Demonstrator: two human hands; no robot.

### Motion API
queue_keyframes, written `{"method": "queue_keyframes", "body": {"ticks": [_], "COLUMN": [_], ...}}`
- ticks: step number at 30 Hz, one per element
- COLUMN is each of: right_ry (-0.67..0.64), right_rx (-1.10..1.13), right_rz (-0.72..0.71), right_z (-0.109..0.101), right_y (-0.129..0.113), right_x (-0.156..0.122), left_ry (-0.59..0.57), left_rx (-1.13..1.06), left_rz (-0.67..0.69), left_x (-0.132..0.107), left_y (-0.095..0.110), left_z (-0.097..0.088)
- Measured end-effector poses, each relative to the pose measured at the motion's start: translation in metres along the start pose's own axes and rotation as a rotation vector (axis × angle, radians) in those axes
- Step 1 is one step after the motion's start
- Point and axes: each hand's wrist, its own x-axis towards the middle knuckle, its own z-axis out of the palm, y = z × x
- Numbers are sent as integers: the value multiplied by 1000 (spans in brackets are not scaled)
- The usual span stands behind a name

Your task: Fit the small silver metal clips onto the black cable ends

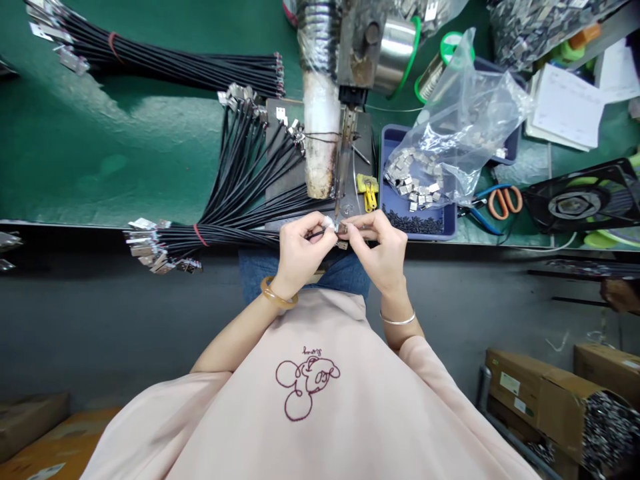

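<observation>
My left hand (pixel 301 252) is closed, pinching the end of a black cable (pixel 240 233) with a small metal tip at the bench's front edge. My right hand (pixel 381 250) is closed too, its fingertips pinching a small metal clip (pixel 343 230) right against that cable end. The two hands meet just below a soldering fixture (pixel 345 153). The cable belongs to a bundle of black cables (pixel 250 180) fanned out to the left, with metal terminals (pixel 150 247) on their near ends.
A blue tray (pixel 395 213) holds a clear bag of metal clips (pixel 450 147). Orange-handled scissors (pixel 503 200), a black fan (pixel 580 200), solder spools (pixel 440 60) and papers (pixel 565 103) lie right. Another cable bundle (pixel 165 63) lies at the back left. Cardboard boxes (pixel 540 393) stand on the floor.
</observation>
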Motion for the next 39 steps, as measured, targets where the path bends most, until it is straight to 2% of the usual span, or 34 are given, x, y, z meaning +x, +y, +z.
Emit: {"method": "queue_keyframes", "body": {"ticks": [2, 6, 7, 8, 10, 12, 14, 17, 19, 21, 23, 26, 29, 31, 33, 36, 37, 39], "right_ry": [114, 665, 747, 772, 667, 469, 310, 267, 207, 115, 27, -55, -75, -56, 35, 246, 281, 255], "right_rx": [-30, -150, -157, -159, -189, -280, -412, -650, -768, -867, -967, -1096, -1156, -1124, -1010, -689, -554, -276], "right_rz": [-7, -255, -302, -320, -253, -82, 53, 136, 156, 152, 144, 150, 158, 137, 90, 22, 16, 33], "right_z": [-8, -30, -36, -42, -54, -66, -77, -86, -86, -82, -76, -68, -67, -68, -69, -64, -60, -48], "right_y": [-4, -18, -20, -20, -15, 0, 22, 52, 61, 60, 52, 40, 38, 40, 41, 34, 28, 15], "right_x": [-5, -14, -14, -14, -10, -3, 6, 21, 31, 39, 44, 48, 49, 48, 45, 31, 26, 13], "left_ry": [-19, -93, -112, -122, -114, -70, -4, 86, 31, -45, -91, -114, -115, -108, -123, -173, -170, -140], "left_rx": [27, 62, 60, 49, -2, -53, -11, 308, 532, 683, 746, 716, 608, 532, 456, 366, 348, 318], "left_rz": [17, 59, 66, 71, 77, 97, 156, 320, 366, 350, 346, 384, 436, 469, 505, 553, 552, 503], "left_x": [-2, -9, -11, -13, -16, -14, -8, 9, 20, 27, 29, 22, 11, 6, 3, 2, 1, 1], "left_y": [1, -2, -4, -6, -11, -15, -18, -21, -22, -23, -23, -20, -15, -13, -12, -12, -12, -11], "left_z": [-1, -5, -7, -8, -11, -15, -20, -25, -26, -24, -22, -24, -31, -36, -37, -33, -30, -25]}}
